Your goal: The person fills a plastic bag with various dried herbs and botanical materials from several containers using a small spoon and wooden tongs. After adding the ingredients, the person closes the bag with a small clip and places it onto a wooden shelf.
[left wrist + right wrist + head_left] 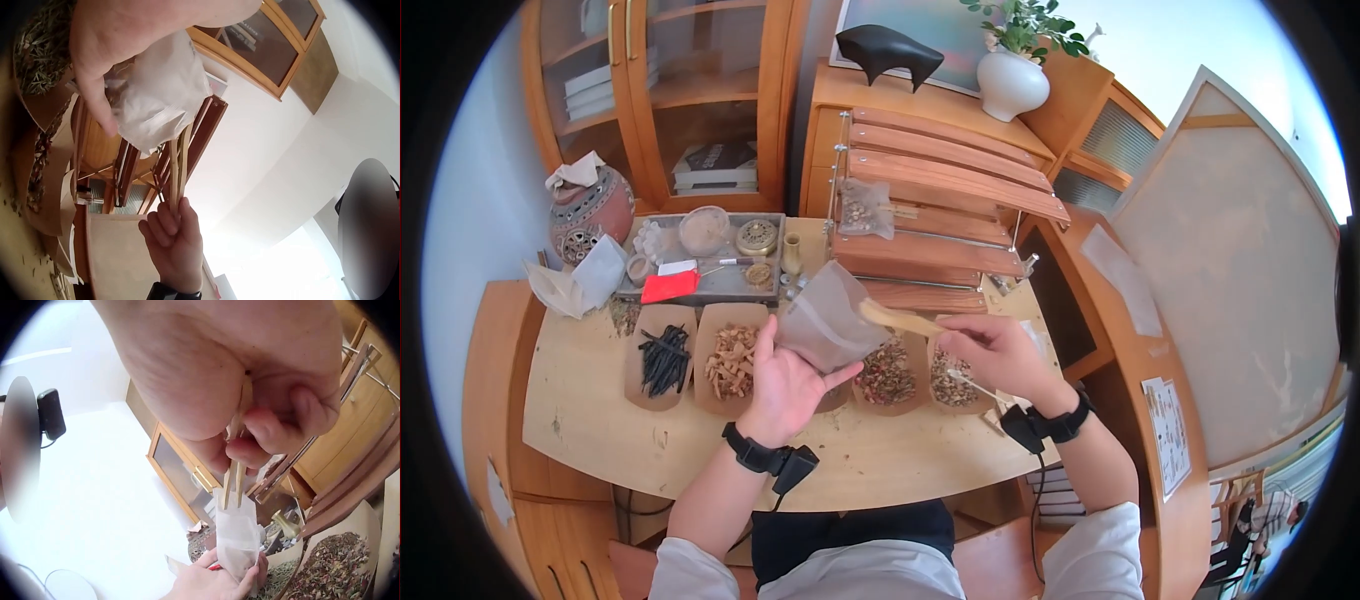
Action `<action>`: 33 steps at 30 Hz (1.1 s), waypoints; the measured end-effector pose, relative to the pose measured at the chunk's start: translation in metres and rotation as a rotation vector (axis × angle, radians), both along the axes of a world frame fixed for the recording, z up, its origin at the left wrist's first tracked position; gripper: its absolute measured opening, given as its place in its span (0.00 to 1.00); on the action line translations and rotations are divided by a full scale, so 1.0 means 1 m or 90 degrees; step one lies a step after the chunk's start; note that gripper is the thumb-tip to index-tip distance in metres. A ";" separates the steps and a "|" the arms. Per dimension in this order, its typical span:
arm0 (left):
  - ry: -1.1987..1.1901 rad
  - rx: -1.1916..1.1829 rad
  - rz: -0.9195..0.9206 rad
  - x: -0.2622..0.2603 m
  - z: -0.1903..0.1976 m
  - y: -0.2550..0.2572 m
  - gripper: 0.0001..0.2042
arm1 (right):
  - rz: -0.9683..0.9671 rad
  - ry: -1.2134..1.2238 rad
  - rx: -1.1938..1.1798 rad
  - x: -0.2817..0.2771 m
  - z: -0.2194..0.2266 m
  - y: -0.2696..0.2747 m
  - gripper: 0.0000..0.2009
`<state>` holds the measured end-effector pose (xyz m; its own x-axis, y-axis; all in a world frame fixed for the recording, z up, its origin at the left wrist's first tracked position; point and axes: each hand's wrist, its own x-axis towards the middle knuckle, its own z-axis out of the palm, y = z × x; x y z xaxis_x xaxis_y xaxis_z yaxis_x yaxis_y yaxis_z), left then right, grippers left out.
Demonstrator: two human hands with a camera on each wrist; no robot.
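Note:
My left hand holds a small translucent white pouch from below, thumb and fingers around its lower part. Pale wooden tongs are pinched in my right hand, their tips right at the pouch's mouth. Seen from the right wrist, both prongs point down to the top of the pouch. Under the hands stand paper trays with black sticks, wood chips and dried flower mixes. A tray of green dried herb is mostly hidden behind the left hand in the head view.
A brown slatted rack stands at the back, with a filled clear bag on it. Back left, a grey tray carries small dishes and a red packet, beside a patterned pot. A small brass vase stands nearby.

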<state>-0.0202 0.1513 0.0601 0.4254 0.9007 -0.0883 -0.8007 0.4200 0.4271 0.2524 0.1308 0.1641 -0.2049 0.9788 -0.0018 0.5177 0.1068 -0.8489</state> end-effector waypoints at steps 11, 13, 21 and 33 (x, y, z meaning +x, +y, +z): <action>-0.013 -0.032 0.099 -0.001 0.000 0.001 0.38 | 0.113 -0.402 0.286 -0.018 -0.046 -0.025 0.08; -0.021 -0.038 0.090 -0.002 -0.002 0.002 0.38 | 0.111 -0.475 0.322 -0.025 -0.054 -0.027 0.07; -0.040 -0.029 0.082 -0.004 -0.003 0.002 0.38 | -0.035 -0.412 0.143 0.008 -0.040 -0.020 0.09; -0.021 -0.022 0.082 -0.003 -0.002 0.002 0.38 | -0.037 -0.258 -0.067 0.015 -0.065 0.001 0.14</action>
<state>-0.0229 0.1538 0.0580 0.3092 0.9448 -0.1082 -0.8625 0.3265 0.3866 0.2674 0.1321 0.0987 -0.1111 0.9790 -0.1707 0.8142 -0.0088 -0.5805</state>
